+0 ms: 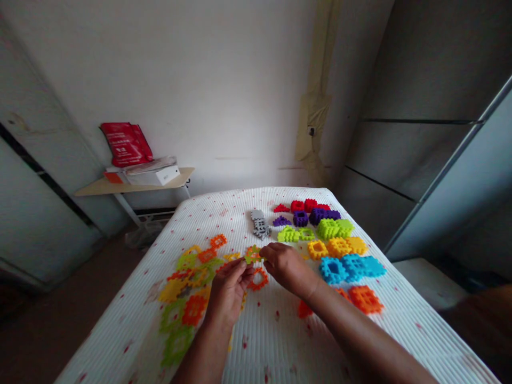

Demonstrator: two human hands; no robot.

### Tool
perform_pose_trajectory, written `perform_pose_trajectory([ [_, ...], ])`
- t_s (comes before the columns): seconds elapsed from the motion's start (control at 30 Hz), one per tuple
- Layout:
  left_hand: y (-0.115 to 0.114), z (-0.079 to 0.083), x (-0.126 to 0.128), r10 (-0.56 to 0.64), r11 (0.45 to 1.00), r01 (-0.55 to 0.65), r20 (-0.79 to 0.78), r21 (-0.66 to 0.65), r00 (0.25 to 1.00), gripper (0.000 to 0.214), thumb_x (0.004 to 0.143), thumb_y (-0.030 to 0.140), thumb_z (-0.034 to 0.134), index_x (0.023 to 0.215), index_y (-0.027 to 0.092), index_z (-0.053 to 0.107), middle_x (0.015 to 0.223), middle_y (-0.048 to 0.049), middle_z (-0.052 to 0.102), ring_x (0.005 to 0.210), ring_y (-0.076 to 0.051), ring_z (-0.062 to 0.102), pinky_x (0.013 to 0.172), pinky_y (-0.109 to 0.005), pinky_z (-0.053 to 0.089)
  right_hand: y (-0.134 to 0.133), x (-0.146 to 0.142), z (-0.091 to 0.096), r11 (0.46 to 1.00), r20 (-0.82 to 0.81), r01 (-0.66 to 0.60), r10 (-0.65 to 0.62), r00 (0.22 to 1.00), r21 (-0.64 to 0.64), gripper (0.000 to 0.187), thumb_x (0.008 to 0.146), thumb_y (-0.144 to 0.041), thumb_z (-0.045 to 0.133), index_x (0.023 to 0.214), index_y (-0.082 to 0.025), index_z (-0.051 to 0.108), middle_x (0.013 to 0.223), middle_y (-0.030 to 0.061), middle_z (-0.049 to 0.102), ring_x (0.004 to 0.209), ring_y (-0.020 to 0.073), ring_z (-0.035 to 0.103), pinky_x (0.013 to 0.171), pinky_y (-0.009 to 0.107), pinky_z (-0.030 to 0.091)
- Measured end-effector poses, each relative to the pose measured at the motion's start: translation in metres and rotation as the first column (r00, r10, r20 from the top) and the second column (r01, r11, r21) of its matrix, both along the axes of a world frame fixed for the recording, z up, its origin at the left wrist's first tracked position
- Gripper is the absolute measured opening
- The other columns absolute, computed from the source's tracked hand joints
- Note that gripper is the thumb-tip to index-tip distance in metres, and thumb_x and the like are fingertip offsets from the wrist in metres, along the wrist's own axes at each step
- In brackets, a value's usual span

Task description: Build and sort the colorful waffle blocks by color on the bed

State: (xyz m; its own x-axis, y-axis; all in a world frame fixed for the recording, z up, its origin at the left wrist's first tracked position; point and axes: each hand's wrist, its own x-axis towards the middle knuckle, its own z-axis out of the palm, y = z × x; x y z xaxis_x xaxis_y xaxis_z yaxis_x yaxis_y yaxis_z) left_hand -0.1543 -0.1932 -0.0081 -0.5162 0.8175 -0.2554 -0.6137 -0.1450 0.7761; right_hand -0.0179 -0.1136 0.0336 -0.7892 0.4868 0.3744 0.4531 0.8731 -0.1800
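Note:
Between my hands, over the middle of the bed-like surface, is a yellow-green toothed building tile [251,260], with some orange showing at it; whether that is a joined tile or one behind cannot be told. My left hand [231,285] pinches its left edge. Fingers of my right hand [286,266] are closed on the right edge. An orange window-shaped tile [258,279] lies just below them. Left of my hands spreads a loose mix of green, yellow and orange tiles [194,309]. More orange tiles [365,300] are partly hidden behind my right forearm.
Sorted by colour on the right are blue [352,268], yellow [339,247], lime [335,228], purple [320,216] and red tiles [310,205]. Grey tiles [261,224] lie farther back. A side table [182,178] with a red bag [125,144] stands at left; a cabinet [400,154] rises at right.

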Motion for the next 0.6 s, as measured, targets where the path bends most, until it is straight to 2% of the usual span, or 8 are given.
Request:
perform_pose_trajectory([
  [0.2,0.001,-0.005,0.006,-0.046,0.999,0.047,-0.017,0.019,0.999,0.036,0.048,0.024,0.084,0.076,0.012,0.066,0.068,-0.0056,0.069,0.063,-0.014,0.064,0.060,-0.023,0.051,0.002,0.006,0.005,0.999,0.100,0.020,-0.014,0.995,-0.051,0.017,0.081,-0.008,0.047,0.088,-0.016,0.060,0.081,0.0049,0.066,0.073,0.0141,0.059,0.065,0.023,0.040],
  [0.3,0.000,-0.003,0.006,-0.041,0.999,0.041,-0.024,0.032,0.999,0.037,0.051,0.026,0.083,0.081,0.012,0.066,0.071,-0.0061,0.069,0.064,-0.014,0.064,0.061,-0.024,0.051,0.013,0.014,0.009,0.998,0.110,0.035,-0.029,0.994,-0.049,0.019,0.080,-0.008,0.048,0.089,-0.017,0.062,0.083,0.0057,0.068,0.076,0.0150,0.061,0.066,0.023,0.041],
  [0.43,-0.002,-0.001,-0.003,0.026,0.998,-0.024,-0.031,0.055,0.999,0.040,0.049,0.026,0.083,0.083,0.012,0.067,0.069,-0.0052,0.068,0.063,-0.013,0.063,0.061,-0.023,0.050,0.051,0.032,0.018,0.986,0.118,0.163,-0.160,0.980,-0.021,0.026,0.079,-0.008,0.048,0.097,-0.017,0.064,0.091,0.0079,0.069,0.081,0.0162,0.063,0.071,0.023,0.041],
  [0.53,-0.002,-0.004,-0.010,0.043,0.998,-0.042,-0.028,0.054,0.999,0.038,0.046,0.025,0.084,0.077,0.012,0.067,0.068,-0.0049,0.068,0.063,-0.012,0.063,0.060,-0.022,0.050,0.085,0.043,0.022,0.963,0.216,0.267,-0.265,0.940,0.022,0.027,0.078,-0.009,0.048,0.099,-0.014,0.064,0.090,0.0104,0.069,0.081,0.0186,0.063,0.070,0.024,0.041],
  [0.6,-0.002,-0.006,-0.011,0.039,0.998,-0.037,-0.031,0.053,0.999,0.037,0.046,0.025,0.084,0.076,0.012,0.067,0.069,-0.0049,0.068,0.063,-0.012,0.063,0.060,-0.022,0.050,0.102,0.045,0.019,0.957,0.263,0.286,-0.286,0.921,0.037,0.026,0.077,-0.010,0.048,0.097,-0.012,0.065,0.086,0.0112,0.070,0.078,0.0197,0.064,0.068,0.025,0.040],
])
